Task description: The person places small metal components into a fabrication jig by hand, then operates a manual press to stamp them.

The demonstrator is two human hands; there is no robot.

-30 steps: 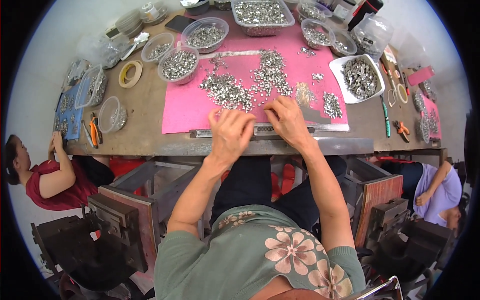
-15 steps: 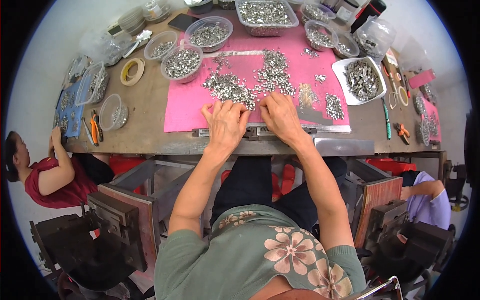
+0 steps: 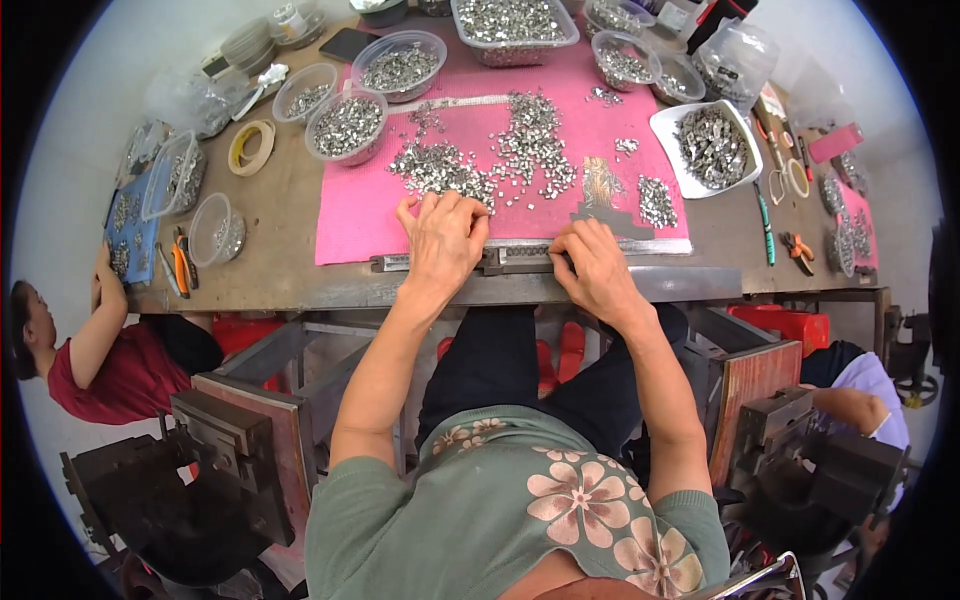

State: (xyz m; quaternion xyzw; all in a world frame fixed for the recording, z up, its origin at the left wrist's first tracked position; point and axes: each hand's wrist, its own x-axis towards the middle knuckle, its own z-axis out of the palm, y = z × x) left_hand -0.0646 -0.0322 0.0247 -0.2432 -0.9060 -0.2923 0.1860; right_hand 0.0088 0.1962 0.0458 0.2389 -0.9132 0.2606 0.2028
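Left hand (image 3: pixel 443 238) at the small silver metal pieces (image 3: pixel 440 168); right hand (image 3: pixel 597 265) at the slotted dark metal strip (image 3: pixel 524 257)

Your left hand is palm down with the fingers bent. Its fingertips are at the near edge of the left pile of metal pieces, and the gap between thumb and forefinger is narrow. Whether it grips a piece cannot be told.

Your right hand is at the right part of the strip, fingers curled and thumb near the forefinger. Whether it holds anything cannot be told.

The strip lies along the near edge of the ribbed pink mat (image 3: pixel 350 220), its middle exposed between your hands. The mat is on the brown worktop (image 3: pixel 285 215). Loose pieces form two main piles beyond your hands, with a smaller group to the right, near the white square dish (image 3: pixel 690 188), which contains more silver metal parts.

To your left, note the clear round plastic tub (image 3: pixel 347 158) of pieces, the cream tape roll (image 3: pixel 266 152) and the orange-handled pliers (image 3: pixel 180 265). To your right, a second pair of orange pliers (image 3: pixel 798 254) lies on the worktop.
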